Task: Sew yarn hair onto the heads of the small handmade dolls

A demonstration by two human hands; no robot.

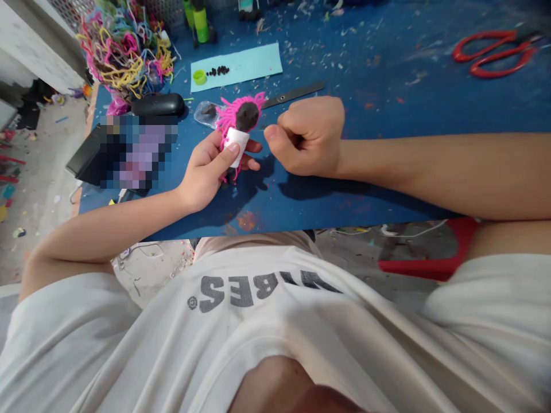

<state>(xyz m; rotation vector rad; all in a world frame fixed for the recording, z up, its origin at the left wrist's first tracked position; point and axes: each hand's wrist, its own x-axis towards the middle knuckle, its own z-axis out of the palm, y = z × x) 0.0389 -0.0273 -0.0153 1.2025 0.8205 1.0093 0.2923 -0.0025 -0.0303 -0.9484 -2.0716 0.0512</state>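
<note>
My left hand [212, 166] grips a small doll [248, 116] with a dark clay-like head, pink yarn hair and a white tube-shaped body. The thumb presses on the white part, and dark lower parts with pink strands hang below it. Just right of the doll, apart from it, my right hand [312, 136] is closed in a fist, thumb toward the doll. Whatever it may hold is hidden. Behind the doll lie a flat dark tool with a strip-like handle [297, 94] and a clear plastic wrap with a dark lump [207, 113].
A light blue paper [253, 63] bears a green cap [199, 77] and several black bits [220, 70]. Left are a yarn pile [129, 54], a black case [158, 105] and a blurred-out phone [144, 152]. Red-handled scissors [495, 57] lie far right; green figures [200, 26] stand behind.
</note>
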